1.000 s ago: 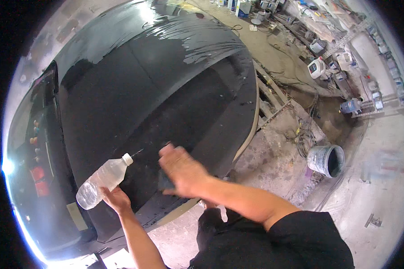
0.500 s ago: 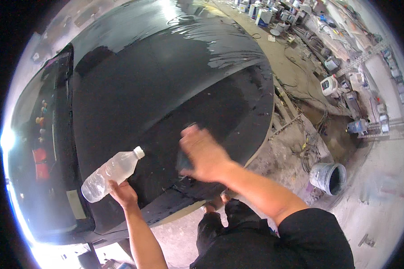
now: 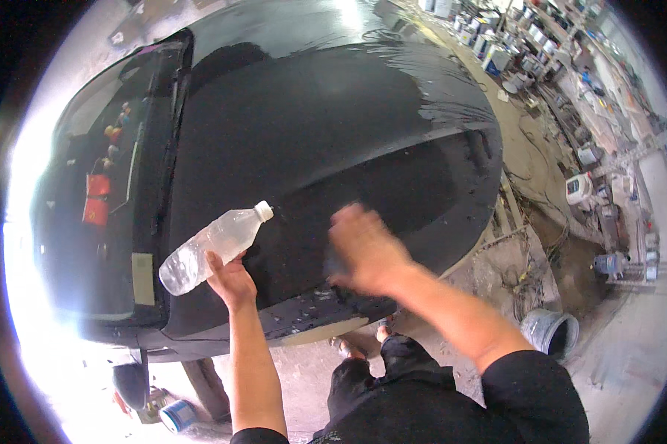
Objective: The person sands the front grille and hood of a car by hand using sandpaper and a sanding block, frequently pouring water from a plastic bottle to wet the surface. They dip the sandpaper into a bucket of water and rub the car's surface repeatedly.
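My left hand (image 3: 232, 280) is wrapped round the lower half of a clear plastic bottle (image 3: 230, 235) with a white cap. The bottle is tilted above the dark car bonnet (image 3: 274, 133), its cap toward the upper right and its base near the windscreen edge. Smeared by motion, my right hand (image 3: 370, 251) is down at the bonnet's near side. A dark, flat pad (image 3: 338, 265) shows between its thumb and fingers; its exact kind is hard to make out. Wet streaks and whitish flecks mark the near edge of the bonnet.
The windscreen (image 3: 89, 192) is at the left, with a red item behind the glass. A grey bucket (image 3: 551, 331) stands on the floor at right. Cans, bottles and cables crowd the upper right. A blue-and-white tin (image 3: 178, 416) lies at the lower left, near the wing mirror (image 3: 131, 381).
The whole view has shifted, so the car sits further right in it. My left hand has lifted the bottle slightly away from me. My right hand stays over about the same bonnet area, still blurred.
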`<state>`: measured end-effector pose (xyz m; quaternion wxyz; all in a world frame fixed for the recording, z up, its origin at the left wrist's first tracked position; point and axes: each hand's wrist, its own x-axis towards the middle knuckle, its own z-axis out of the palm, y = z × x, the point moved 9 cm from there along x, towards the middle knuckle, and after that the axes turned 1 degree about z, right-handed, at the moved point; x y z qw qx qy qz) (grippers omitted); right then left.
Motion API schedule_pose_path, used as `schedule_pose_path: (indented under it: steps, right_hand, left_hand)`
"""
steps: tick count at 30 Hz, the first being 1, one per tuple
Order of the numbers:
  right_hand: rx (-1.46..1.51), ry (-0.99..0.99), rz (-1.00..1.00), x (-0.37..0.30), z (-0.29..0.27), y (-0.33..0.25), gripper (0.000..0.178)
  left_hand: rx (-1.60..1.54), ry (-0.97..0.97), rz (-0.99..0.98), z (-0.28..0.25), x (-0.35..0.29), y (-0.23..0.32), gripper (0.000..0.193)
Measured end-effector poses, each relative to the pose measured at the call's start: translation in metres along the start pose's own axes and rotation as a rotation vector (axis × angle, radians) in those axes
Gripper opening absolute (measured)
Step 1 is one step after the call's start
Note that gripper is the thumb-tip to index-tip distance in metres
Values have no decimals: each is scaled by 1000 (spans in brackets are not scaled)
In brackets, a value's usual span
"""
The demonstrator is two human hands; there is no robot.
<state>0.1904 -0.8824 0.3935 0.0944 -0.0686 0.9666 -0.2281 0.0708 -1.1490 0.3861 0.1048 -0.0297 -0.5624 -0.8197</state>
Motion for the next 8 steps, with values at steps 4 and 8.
schedule_pose_path:
  steps: [4, 8]
  right_hand:
    - [-257, 504, 246, 3, -27, 109, 87]
    - [-19, 63, 67, 79, 0, -52, 105]
  left_hand:
    - [-11, -7, 26, -20, 6, 24, 65]
    - [21, 36, -11, -72, 15, 45, 69]
